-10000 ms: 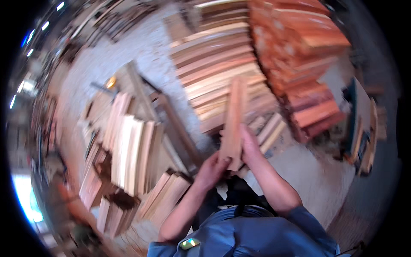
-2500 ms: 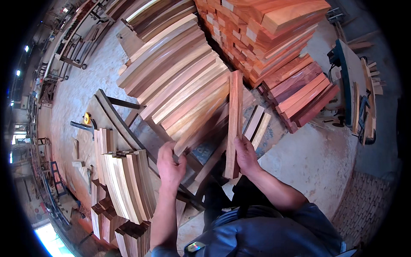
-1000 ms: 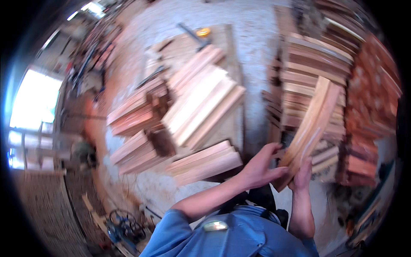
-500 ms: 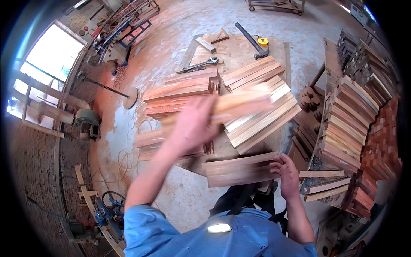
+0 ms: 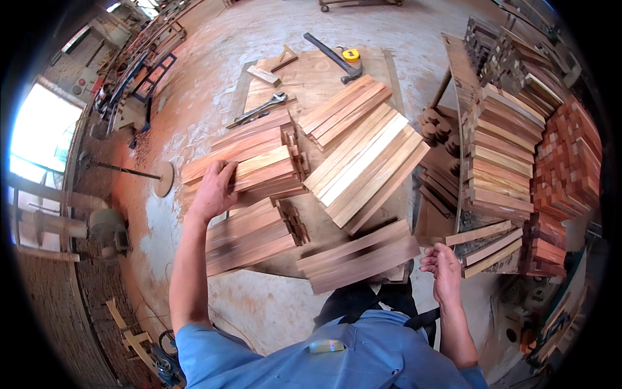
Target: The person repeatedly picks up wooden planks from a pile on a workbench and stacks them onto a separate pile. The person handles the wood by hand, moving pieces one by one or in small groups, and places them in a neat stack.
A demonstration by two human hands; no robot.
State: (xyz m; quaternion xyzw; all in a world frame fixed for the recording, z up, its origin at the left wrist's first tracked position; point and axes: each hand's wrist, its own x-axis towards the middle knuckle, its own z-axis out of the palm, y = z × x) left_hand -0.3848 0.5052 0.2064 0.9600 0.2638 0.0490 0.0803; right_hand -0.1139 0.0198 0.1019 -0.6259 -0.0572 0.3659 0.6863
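My left hand (image 5: 215,191) is closed around the left end of a light wooden slat (image 5: 262,163) on top of the left stack. That slat lies along other reddish slats. Just nearer, another stack of wooden slats (image 5: 249,236) has stepped right ends. My right hand (image 5: 445,271) has loosely curled fingers, a little apart, with nothing visible in them. It hovers just right of a pair of brownish boards (image 5: 359,256) at the near edge of the worktable. Between the hands and farther off, pale slats (image 5: 366,168) lie side by side at a slant.
On the worktable's (image 5: 295,78) far part are a hammer (image 5: 334,57), a yellow tape measure (image 5: 350,54), an adjustable wrench (image 5: 259,109) and a small wood block (image 5: 264,76). High stacks of slats (image 5: 502,152) stand at right. A round-based stand (image 5: 163,179) is on the floor at left.
My left hand has brought a slat leftward from over the middle and laid it on the left stack. My right hand's fingers have curled more beside the near boards. The view has shifted.
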